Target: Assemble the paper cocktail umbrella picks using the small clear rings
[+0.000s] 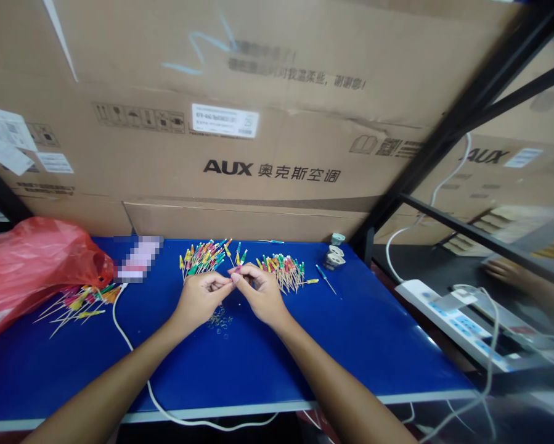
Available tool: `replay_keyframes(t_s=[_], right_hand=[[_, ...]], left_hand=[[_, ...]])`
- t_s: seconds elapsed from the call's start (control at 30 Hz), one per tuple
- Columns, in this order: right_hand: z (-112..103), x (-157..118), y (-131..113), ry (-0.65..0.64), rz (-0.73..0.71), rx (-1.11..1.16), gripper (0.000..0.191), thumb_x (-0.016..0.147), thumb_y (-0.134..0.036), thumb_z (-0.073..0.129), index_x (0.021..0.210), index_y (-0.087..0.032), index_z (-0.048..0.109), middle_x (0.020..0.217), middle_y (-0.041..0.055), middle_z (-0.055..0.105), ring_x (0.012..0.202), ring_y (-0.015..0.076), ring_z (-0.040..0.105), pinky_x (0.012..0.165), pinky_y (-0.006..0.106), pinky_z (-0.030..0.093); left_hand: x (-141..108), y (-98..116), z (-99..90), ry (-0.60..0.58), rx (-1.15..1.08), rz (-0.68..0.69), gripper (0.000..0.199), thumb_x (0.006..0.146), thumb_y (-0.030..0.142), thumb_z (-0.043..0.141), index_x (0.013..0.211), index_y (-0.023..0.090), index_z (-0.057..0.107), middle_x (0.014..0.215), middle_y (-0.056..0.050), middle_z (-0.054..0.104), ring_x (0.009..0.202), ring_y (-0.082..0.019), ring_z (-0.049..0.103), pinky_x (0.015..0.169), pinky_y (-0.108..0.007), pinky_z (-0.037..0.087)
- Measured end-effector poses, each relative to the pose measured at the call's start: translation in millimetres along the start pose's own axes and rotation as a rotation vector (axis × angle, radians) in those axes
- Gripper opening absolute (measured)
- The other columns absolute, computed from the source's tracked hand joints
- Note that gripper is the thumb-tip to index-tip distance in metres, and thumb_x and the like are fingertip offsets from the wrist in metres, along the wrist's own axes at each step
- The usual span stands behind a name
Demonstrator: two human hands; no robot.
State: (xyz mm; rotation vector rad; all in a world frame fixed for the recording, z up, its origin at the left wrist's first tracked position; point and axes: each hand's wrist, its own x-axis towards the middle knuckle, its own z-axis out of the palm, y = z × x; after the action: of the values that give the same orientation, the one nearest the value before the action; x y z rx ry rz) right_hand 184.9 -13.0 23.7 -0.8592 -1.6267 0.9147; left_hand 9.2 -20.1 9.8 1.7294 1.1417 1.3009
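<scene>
My left hand [204, 299] and my right hand [261, 295] meet over the blue table, fingertips pinched together. Between them is a small pink folded paper umbrella pick [235, 277], mostly covered by the fingers. Behind my left hand lies a pile of folded cocktail umbrellas [203, 258] in several colours, on wooden sticks. A second row of folded cocktail umbrellas [283, 271] lies beside my right hand. Small clear rings [220, 320] are scattered on the table below my left hand. A single blue umbrella pick [325, 279] lies apart at the right.
A red plastic bag [40, 265] covers the table's left side, with loose umbrella picks [80, 302] by it. A white cable [133, 351] crosses the blue table [350, 345]. Cardboard boxes [277, 142] stand behind. At right are a power strip [452, 324] and another person's hand [503, 269].
</scene>
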Motion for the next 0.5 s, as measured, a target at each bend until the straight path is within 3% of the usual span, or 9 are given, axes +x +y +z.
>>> replay_keyframes(t_s=[0.27,0.5], right_hand=[[-3.9,0.8,2.8,-0.093,-0.029,-0.003,0.02,0.093,-0.04,0.066,0.087,-0.021,0.069,0.099,0.0068,0.072,0.087,0.0192,0.063,0.082,0.036,0.052],[-2.2,0.8,3.1,-0.087,-0.025,0.037,0.02,0.093,-0.04,0.066,0.091,-0.022,0.073,0.103,0.0076,0.072,0.096,0.021,0.065,0.088,0.038,0.052]], left_hand=[[1.1,4.6,-0.4,0.027,-0.044,0.048,0.023,0.085,0.034,0.073,0.072,0.016,0.072,0.053,0.002,0.063,0.045,-0.011,0.054,0.043,-0.021,0.039],[0.4,5.5,1.1,-0.002,-0.142,-0.073,0.023,0.084,0.037,0.073,0.079,0.015,0.072,0.064,-0.001,0.07,0.05,-0.013,0.063,0.047,-0.022,0.052]])
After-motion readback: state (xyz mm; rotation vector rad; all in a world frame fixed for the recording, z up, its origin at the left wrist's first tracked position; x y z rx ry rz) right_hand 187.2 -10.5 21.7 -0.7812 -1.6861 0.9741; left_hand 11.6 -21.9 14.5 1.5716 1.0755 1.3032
